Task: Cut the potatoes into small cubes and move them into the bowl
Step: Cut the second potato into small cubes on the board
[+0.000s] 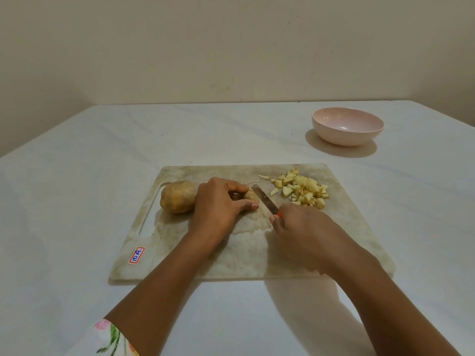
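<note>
On the bench (77, 188) the board (231, 253) lies well apart from the bowl (344, 137), bearing a whole potato (177, 196), the left grip (218, 201) clasping a piece (250, 195), the right grip (300, 232) grasping the knife (264, 199) near cubes (300, 190); best slice thin, even strips.

Left hand (218, 204) curled down, right hand (300, 232) clenched

You have one readable mark: a small red-bordered white sticker (137, 255) on the near left corner of the cutting board (347, 227), below its handle slot. Its blue characters, turned sideways, look like "10 A".
</note>
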